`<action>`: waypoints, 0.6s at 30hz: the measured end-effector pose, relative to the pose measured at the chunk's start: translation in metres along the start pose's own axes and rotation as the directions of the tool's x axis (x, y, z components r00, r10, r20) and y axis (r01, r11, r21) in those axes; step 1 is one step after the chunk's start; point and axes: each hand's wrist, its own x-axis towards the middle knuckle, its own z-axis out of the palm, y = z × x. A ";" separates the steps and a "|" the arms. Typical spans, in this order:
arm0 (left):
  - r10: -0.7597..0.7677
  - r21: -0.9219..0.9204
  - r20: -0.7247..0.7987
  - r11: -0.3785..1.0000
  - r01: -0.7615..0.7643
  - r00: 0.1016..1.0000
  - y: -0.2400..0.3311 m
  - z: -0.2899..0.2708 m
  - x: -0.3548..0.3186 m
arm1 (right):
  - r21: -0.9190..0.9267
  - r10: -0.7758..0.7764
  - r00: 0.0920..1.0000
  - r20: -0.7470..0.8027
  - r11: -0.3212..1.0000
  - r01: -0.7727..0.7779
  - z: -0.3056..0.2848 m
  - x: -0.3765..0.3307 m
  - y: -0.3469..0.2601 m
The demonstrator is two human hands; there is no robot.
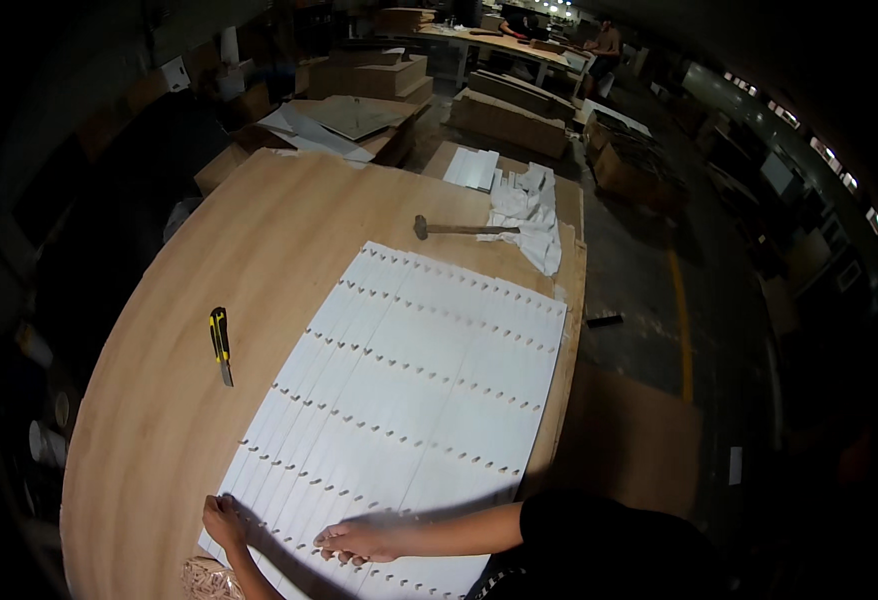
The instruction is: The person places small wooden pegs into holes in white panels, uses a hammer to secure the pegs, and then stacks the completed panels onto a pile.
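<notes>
White strips or panels (414, 395) lie side by side on a wooden tabletop, with rows of short, dowel-like wooden pegs (366, 351) across them. At their near left edge my left hand (223, 522) is closed, its fingertips pressed together; what they pinch is too small to name. My right hand (359, 541) reaches in low over the near rows, fingers curled, and its contents cannot be made out. Beside my left wrist sits a clear bag of small wooden pegs (206, 578), partly cut off by the dark rim.
A yellow and black utility knife (220, 345) lies on the wooden tabletop (179, 290). Beyond the panels are a hammer (454, 230), a crumpled white cloth (531, 205) and small white boards (471, 168). Stacked boards (509, 120) stand farther back, and people work at a distant bench.
</notes>
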 end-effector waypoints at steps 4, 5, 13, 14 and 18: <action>-0.063 -0.338 -0.196 0.941 -0.007 0.979 -0.009 -0.005 -0.022 | -0.202 -0.037 0.999 -0.039 0.979 0.028 0.004 -0.011 -0.035; -0.112 -0.447 -0.293 0.894 -0.032 0.950 0.000 -0.014 -0.047 | -0.261 -0.034 0.999 -0.001 0.965 0.033 0.007 -0.017 -0.052; 0.147 -0.479 0.231 0.878 -0.019 0.962 0.091 -0.062 -0.137 | -0.174 0.149 0.982 0.115 0.976 -0.128 0.008 0.003 -0.035; 0.134 -0.527 0.258 0.850 0.023 0.957 0.084 -0.065 -0.135 | -0.128 0.169 0.982 0.085 0.979 -0.158 0.017 -0.003 -0.040; -0.244 -0.558 0.140 0.781 0.280 0.959 0.051 -0.076 -0.087 | -0.216 0.095 0.995 -0.014 0.972 -0.096 0.016 0.003 -0.031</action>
